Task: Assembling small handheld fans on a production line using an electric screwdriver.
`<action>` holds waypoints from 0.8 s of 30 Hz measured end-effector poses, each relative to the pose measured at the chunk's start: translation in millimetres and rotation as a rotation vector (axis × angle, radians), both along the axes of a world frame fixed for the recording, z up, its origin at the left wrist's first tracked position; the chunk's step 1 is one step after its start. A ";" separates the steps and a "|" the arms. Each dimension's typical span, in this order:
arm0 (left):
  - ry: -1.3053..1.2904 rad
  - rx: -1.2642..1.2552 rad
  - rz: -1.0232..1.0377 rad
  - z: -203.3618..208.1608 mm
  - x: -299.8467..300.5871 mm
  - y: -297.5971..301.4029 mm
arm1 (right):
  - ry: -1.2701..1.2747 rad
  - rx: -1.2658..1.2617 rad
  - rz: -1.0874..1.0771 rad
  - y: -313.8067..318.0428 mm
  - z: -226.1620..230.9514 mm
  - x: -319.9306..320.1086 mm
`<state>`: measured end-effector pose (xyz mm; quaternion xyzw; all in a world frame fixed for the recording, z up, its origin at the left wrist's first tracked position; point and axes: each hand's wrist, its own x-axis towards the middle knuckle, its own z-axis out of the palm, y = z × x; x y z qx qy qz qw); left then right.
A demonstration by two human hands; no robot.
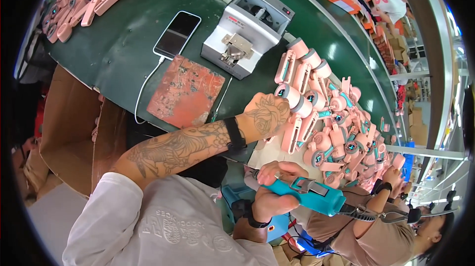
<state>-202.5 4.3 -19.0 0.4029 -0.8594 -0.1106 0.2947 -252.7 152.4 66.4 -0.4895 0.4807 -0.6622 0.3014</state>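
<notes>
My left hand [268, 112] reaches across to the near end of a pile of pink handheld devices with round heads [341, 132]. Its back faces up and its fingers curl down out of sight. Right at its knuckles lies a pink device with a grey ring and a small lit display [293, 99]; whether the fingers grip anything is hidden. My right hand [274, 192] is wrapped round a teal electric screwdriver [321, 200] with a metal lever on its side. A black cord [363, 213] runs off its right end; the bit end is hidden by the fingers.
On the green table sit a silver-grey screw feeder [250, 31], a phone [177, 34] on a white cable, and a worn red plate [185, 93]. More pink parts [84, 4] lie far left. A cardboard box [74, 122] stands below. At right, a co-worker's hand [393, 177] is near the pile.
</notes>
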 end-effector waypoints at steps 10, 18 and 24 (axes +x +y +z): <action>0.286 0.047 0.010 46.8 63.6 14.4 | -0.118 -0.012 0.032 -6.1 -10.9 -17.1; 0.215 0.139 -0.091 67.0 152.0 28.8 | -0.103 -0.048 0.063 -30.2 -3.3 -3.3; 0.290 0.121 -0.125 50.7 189.0 6.9 | -0.280 -0.121 0.217 -95.2 23.2 20.5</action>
